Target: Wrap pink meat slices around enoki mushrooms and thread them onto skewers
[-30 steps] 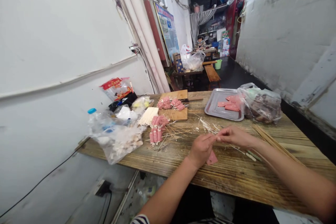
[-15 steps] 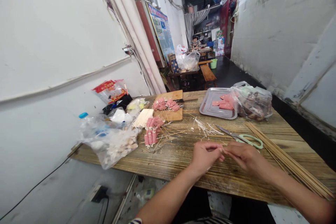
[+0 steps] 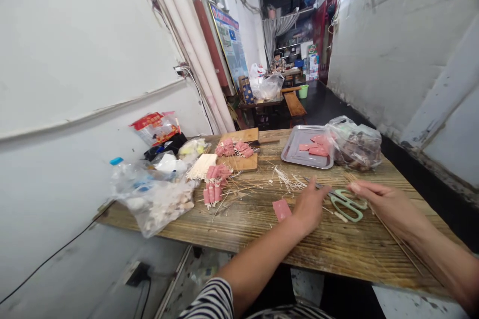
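Observation:
My left hand rests on the wooden table, its back toward me and its thumb raised; its fingers are hidden. A pink meat slice lies flat just left of it. Thin white strands are scattered just beyond it. My right hand hovers with fingers stretched out to the left, holding nothing, right beside the green-handled scissors that lie between my hands. Long bamboo skewers run under my right forearm.
A metal tray with pink slices and a full clear bag sit at the back right. Skewered meat rolls lie near a cutting board. Plastic bags crowd the left edge. A person sits far down the corridor.
My hands have come apart; they were pinched together over something small. The pink slice now lies on the table left of my left hand, and my right hand has moved right beside the scissors.

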The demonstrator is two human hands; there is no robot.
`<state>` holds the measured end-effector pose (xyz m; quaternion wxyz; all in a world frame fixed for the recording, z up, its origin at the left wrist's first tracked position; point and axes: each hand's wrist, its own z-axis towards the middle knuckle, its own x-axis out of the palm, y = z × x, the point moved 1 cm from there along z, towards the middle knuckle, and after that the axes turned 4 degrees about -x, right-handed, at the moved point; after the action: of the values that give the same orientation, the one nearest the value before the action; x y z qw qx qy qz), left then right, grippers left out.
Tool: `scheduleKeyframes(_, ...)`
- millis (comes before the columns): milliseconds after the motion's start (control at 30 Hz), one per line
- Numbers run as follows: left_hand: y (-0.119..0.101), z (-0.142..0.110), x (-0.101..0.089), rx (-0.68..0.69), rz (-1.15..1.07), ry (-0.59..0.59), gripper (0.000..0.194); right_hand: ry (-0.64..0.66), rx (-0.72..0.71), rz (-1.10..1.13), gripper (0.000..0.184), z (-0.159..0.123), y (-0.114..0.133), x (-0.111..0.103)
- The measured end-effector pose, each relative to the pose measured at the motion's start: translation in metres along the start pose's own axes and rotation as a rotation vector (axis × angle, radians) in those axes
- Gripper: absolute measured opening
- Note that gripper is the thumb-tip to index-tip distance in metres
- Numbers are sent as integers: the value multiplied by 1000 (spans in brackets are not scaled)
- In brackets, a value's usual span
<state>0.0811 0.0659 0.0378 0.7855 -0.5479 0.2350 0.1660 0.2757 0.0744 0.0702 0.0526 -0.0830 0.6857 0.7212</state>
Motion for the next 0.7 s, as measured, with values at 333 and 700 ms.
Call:
scheduleKeyframes(333, -16, -10, -23, -473, -1085, -52, 43, 127, 178, 601, 40, 1, 16, 89)
scheduleKeyframes(700, 1, -46, -57, -671, -1393, -51, 46, 177, -253, -13, 47, -20, 25, 140)
